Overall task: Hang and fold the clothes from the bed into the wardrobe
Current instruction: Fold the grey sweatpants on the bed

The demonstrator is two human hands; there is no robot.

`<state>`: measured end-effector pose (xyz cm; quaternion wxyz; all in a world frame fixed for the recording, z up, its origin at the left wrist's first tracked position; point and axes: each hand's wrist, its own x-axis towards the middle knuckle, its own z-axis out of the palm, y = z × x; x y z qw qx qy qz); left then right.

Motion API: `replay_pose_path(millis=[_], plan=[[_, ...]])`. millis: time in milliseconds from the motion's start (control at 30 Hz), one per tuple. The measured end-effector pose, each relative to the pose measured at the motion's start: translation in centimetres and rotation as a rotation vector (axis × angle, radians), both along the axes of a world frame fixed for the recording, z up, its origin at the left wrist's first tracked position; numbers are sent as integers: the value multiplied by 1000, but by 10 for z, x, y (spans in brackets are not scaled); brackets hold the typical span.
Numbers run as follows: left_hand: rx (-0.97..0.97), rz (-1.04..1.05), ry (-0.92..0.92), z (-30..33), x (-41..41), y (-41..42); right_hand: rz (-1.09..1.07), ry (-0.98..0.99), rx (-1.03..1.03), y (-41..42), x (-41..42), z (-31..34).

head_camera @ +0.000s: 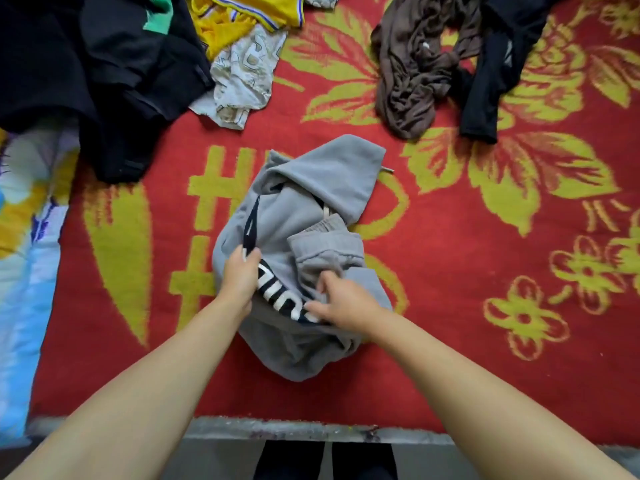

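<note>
While both bare forearms reach in from the near edge, the left hand (240, 275) grips the left side of a crumpled grey hoodie (304, 216), its fingers curled round the fabric beside a dark band printed with white letters (284, 294). Just right of that band, the right hand (343, 301) pinches a fold of the same garment, thumb and fingers bent and closed on the cloth. This hoodie lies bunched in the middle of the bed, on a red blanket with yellow flower patterns (485, 271), its hood turned toward the far side and a pale drawstring end (388, 170) poking out at the hood's right edge. At the far left sits a heap of black clothing (86, 81) with a green patch showing near the top. Beside it, further right, lie a yellow garment with blue-and-white trim (242, 15) and a pale printed piece (242, 74). Toward the far right, a brown crumpled garment (412, 71) rests next to another black item (495, 81). Along the left edge a light blue patterned sheet (24, 271) shows beneath the blanket. At the near edge runs the grey bed frame (277, 427).
</note>
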<state>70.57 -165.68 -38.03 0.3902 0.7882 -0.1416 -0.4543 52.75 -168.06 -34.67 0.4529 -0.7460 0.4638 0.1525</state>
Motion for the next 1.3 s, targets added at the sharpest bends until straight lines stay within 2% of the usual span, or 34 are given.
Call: replay_pose_path(millis=[33, 100, 200, 267, 300, 367, 400, 433, 500, 533, 567, 600, 633, 667, 733, 767, 800, 867, 967, 1067, 1200, 1300], plan=[[-36, 56, 22, 5, 1, 3, -120, 28, -61, -4, -9, 2], [-129, 182, 25, 15, 6, 10, -497, 58, -151, -18, -32, -3], [-294, 378, 30, 44, 21, 16, -1149, -72, -153, -47, -77, -7], [-395, 410, -17, 57, 38, 20, -1401, -167, -156, -60, -104, -5], [-413, 406, -64, 61, 44, 24, -1443, -175, -162, -64, -112, -3], [-310, 378, -156, 56, 51, 35, -1396, -102, -165, -67, -116, 0], [-184, 335, -204, 50, 53, 42, -1314, -59, -162, -65, -115, 4], [-23, 258, -262, 42, 53, 48, -1200, -3, -107, -64, -115, 5], [261, -25, -475, 32, 47, 57, -938, 114, 133, -61, -115, 9], [253, -190, -627, 31, 40, 57, -768, 210, 243, -60, -116, 12], [137, -368, -771, 31, 31, 54, -567, 353, 281, -62, -117, 15], [-17, -543, -883, 28, 18, 48, -378, 508, 212, -65, -120, 14], [-155, -693, -952, 26, 2, 39, -287, 610, 57, -71, -122, 12], [-264, -839, -960, 24, -12, 30, -326, 632, -115, -78, -123, 10], [-347, -1147, -853, 24, -44, 9, -458, 447, -412, -94, -118, 2], [-278, -1326, -790, 22, -57, -1, -422, 350, -506, -106, -112, -5], [-128, -1510, -765, 17, -66, -8, -338, 296, -530, -115, -105, -12], [156, -1728, -806, 4, -80, -18, -207, 280, -421, -129, -92, -33], [346, -1746, -918, -8, -82, -18, -120, 342, -219, -129, -85, -63], [420, -1761, -1081, -6, -83, -19, -69, 368, -187, -114, -94, -72], [545, -1692, -1191, 7, -98, -23, -210, 184, -379, -105, -121, -43], [501, -1518, -1174, 19, -119, -32, -448, 185, -486, -123, -181, -13]])
